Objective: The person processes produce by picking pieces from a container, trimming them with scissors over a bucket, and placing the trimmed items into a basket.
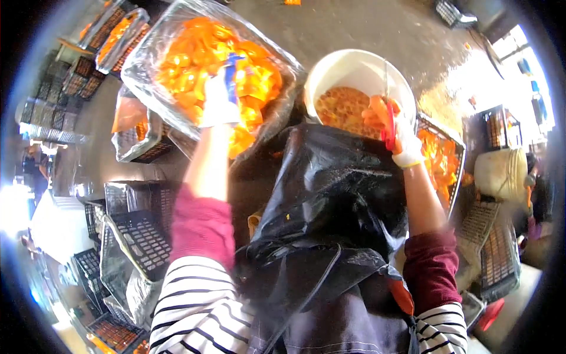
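My left hand (220, 101), in a white glove, reaches into a crate lined with clear plastic (141, 65). It touches a heap of glossy orange pieces (191, 56) whose kind I cannot make out. A blue strip (231, 74) shows along the hand; whether it is part of the glove or a held thing is unclear, and the fingertips are blurred. Over the near right rim of a white bucket (354, 62), my gloved right hand (401, 133) is closed around a red-handled knife (389, 124), its thin blade pointing up. Brownish, lumpy contents (342, 109) lie inside the bucket.
A black apron (330, 189) covers my lap against the bucket. Another crate of orange pieces (439, 159) stands right of it. Black crates (138, 239) are stacked at left, others (498, 253) at right, near a pale tub (501, 171). Wet floor (342, 26) stretches ahead.
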Tool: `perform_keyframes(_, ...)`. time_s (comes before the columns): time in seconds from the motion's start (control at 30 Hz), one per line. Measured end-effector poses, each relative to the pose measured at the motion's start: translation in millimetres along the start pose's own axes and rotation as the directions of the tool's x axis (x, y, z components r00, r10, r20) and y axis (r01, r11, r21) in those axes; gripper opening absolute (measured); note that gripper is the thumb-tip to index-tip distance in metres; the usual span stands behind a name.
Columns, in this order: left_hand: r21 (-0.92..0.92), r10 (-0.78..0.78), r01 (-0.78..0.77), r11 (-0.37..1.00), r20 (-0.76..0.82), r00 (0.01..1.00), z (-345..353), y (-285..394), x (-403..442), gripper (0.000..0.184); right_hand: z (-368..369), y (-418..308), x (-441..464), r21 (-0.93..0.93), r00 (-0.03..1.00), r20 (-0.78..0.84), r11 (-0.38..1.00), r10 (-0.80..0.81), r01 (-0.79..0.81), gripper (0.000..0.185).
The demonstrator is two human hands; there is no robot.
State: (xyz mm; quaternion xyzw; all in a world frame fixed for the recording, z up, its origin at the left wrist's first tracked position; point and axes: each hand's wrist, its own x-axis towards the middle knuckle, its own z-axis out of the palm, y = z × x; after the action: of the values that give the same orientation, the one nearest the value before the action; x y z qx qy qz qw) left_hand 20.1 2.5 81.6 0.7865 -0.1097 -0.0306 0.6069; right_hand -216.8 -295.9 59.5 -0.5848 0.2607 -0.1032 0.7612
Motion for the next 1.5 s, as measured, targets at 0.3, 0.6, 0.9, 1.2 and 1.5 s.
perform_keyframes(0.3, -0.876, -0.277, 0.379, 0.298, 0.3, 0.913, 176.2, 37.4, -14.6, 0.054, 5.9, 17.8, 15.4, -0.008, 0.988, 0.13, 0.997, -0.079, 0.08, 0.018)
perform_keyframes(0.6, -0.864, -0.187, 0.343, 0.368, 0.293, 0.938, 203.3, 7.6, -21.5, 0.058, 14.9, -24.2, -11.7, -0.613, 0.981, 0.192, 0.783, 0.011, 0.111, 0.037)
perform_keyframes(0.9, -0.761, -0.041, 0.365, 0.537, 0.408, 0.912, 217.3, 11.5, -23.2, 0.062, 13.0, -25.8, -8.0, -0.171, 0.964, 0.228, 0.98, 0.138, -0.099, 0.038)
perform_keyframes(1.2, -0.461, -0.013, 0.179, 0.869, 0.34, 0.94, 204.0, 26.1, -30.5, 0.054, 12.1, -11.6, 4.3, -0.137, 0.989, 0.139, 0.99, 0.044, -0.025, 0.035)
perform_keyframes(1.5, -0.556, 0.002, 0.29, 0.779, 0.465, 0.886, 196.2, 29.2, -44.9, 0.04, 11.7, -14.9, 3.2, -0.164, 0.995, 0.039, 0.983, 0.091, -0.084, 0.029)
